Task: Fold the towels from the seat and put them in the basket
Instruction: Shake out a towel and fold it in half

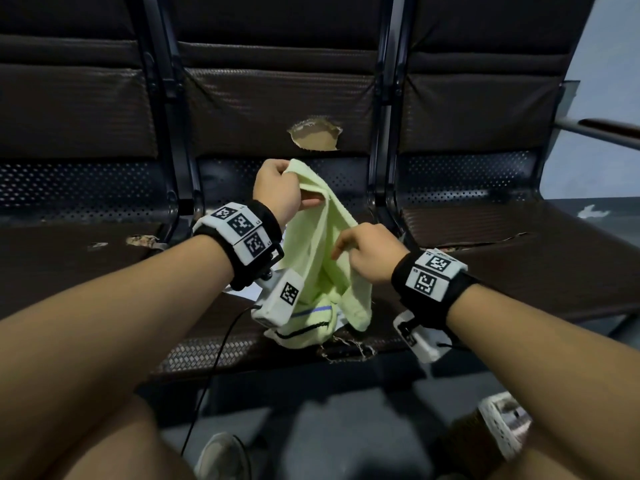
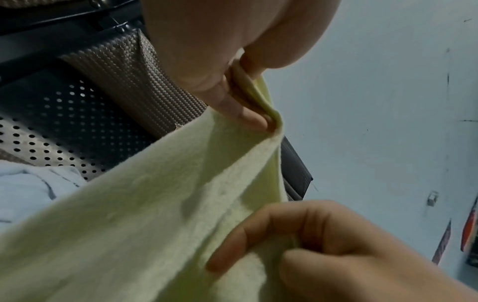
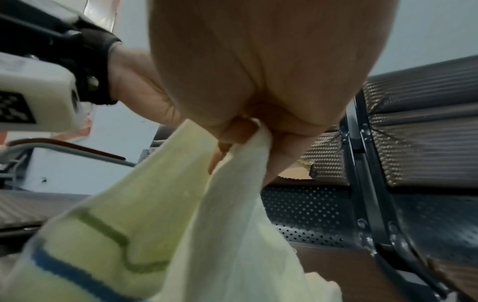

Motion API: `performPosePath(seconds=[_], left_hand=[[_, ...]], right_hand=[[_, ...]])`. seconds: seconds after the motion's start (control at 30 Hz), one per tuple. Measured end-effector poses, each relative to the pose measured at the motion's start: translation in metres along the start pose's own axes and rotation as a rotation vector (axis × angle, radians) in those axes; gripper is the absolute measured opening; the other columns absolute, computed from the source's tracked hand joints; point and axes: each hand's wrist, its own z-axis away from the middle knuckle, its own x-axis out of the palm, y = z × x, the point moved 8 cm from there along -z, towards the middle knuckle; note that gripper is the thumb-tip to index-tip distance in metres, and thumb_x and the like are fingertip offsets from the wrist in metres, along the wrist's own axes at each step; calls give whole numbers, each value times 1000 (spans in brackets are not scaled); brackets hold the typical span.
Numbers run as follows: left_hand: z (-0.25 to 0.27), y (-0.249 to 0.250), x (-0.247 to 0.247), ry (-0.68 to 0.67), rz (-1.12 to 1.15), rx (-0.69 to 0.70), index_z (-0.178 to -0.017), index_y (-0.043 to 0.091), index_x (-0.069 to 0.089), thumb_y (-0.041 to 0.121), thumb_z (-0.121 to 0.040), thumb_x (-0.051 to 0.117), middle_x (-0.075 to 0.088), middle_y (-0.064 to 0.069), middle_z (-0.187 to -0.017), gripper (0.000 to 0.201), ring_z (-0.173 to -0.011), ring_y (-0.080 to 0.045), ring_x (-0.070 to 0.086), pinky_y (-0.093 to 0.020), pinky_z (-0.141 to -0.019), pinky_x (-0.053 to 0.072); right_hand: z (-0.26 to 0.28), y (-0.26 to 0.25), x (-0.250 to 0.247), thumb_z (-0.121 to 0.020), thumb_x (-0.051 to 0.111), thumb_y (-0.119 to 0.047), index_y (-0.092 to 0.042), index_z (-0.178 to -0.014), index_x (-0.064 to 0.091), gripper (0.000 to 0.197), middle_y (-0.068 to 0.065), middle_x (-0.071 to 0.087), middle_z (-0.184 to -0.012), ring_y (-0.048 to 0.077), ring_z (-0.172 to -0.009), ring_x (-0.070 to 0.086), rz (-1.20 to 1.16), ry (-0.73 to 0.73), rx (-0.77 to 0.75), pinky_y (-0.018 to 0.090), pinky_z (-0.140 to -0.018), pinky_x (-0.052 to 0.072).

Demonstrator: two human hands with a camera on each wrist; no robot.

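Observation:
A pale yellow-green towel (image 1: 311,258) with a blue stripe near its lower hem hangs over the middle seat (image 1: 242,344), its bottom end crumpled on the cushion. My left hand (image 1: 284,181) holds the towel's top corner up in front of the backrest; the left wrist view shows the fingers (image 2: 240,110) pinching a fold of the towel (image 2: 129,224). Lower and to the right, my right hand (image 1: 346,247) pinches the towel's edge (image 3: 155,204) between thumb and fingers (image 3: 232,134). A white lattice basket (image 1: 502,427) stands on the floor at the lower right.
A second, whitish towel (image 2: 26,183) lies on the seat behind the yellow one. The backrest has a torn hole (image 1: 313,136). Dark seats flank the middle one, with an armrest (image 1: 606,129) at far right. A black cable (image 1: 214,358) hangs from my left wrist.

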Motion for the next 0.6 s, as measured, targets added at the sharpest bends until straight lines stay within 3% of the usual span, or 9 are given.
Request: performPosePath(seconds=[0.1,0.17,0.23,0.27,0.3,0.37,0.43,0.5,0.6], left_hand=[[8,1,9,-38,96,-24,-98,9,51,-1,-96,38,66,-20,-98,17,-65,-21,72,-27,-57,57],[13,4,16,-59,145,-28,-97,10,50,-2,-97,35,67,-20,-95,18,-64,-21,73,-27,-57,58],[16,8,24,-89,193,-22,-97,9,48,-2,-98,34,67,-21,-94,18,-64,-23,73,-27,-58,58],[17,10,26,-100,205,-18,-98,10,48,-2,-99,34,67,-22,-95,18,-65,-24,74,-28,-59,58],[17,11,27,-102,212,-14,-99,10,47,-2,-99,34,67,-22,-96,17,-66,-24,74,-28,-59,58],[13,12,21,-70,212,-1,-101,12,44,-2,-99,34,66,-23,-103,17,-70,-26,75,-28,-60,58],[3,11,4,1,153,30,-107,16,47,-2,-97,35,61,-21,-114,24,-81,-30,75,-30,-62,60],[-10,9,-20,100,23,73,-112,15,58,-2,-94,36,62,-18,-118,33,-90,-30,73,-32,-65,61],[-24,3,-58,227,-149,107,-105,12,74,1,-92,42,72,-14,-103,36,-87,-25,74,-31,-65,62]], right_hand=[[0,-15,7,-90,53,-33,-21,-80,75,27,-1,68,-75,22,-76,65,-80,8,-3,31,-70,52],[-2,-21,18,-80,49,-74,-17,-66,67,62,0,67,-66,21,-67,64,-65,-16,32,32,-60,51],[-6,-21,29,-57,37,-98,-14,-65,63,88,3,66,-67,21,-63,64,-2,-57,90,31,-55,49],[-8,-19,33,-55,37,-99,-13,-68,63,90,4,66,-69,22,-63,63,34,-75,115,31,-54,49],[-10,-16,36,-64,43,-93,-13,-72,62,83,5,65,-73,22,-66,63,75,-87,128,31,-55,48],[-14,-6,43,-87,56,-62,-10,-84,62,52,8,66,-87,26,-76,63,140,-120,142,31,-62,49],[-16,9,43,-91,59,-37,-10,-87,60,28,11,65,-92,28,-79,63,134,-142,187,31,-62,49],[-16,24,30,-89,61,-31,-9,-81,62,23,10,63,-81,29,-74,64,116,-108,219,29,-59,47],[-17,40,-5,-88,67,-36,-13,-62,59,36,6,56,-65,29,-73,60,162,63,199,27,-60,41]])
